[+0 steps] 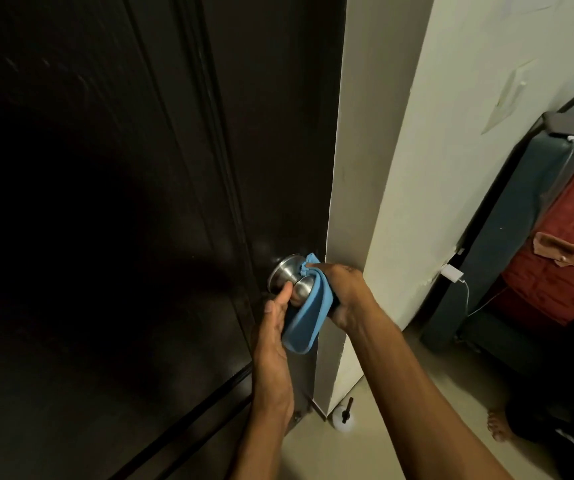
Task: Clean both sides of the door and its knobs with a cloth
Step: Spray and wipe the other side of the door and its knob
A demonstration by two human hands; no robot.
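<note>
So it's knob (295, 278) time: right hand (346, 292) clutches the cloth (308, 315) against it, left hand (273, 327) pinches the cloth's other side; next, probably twist around.

left hand (273, 327) pinching; right hand (346, 294) gripping
</note>
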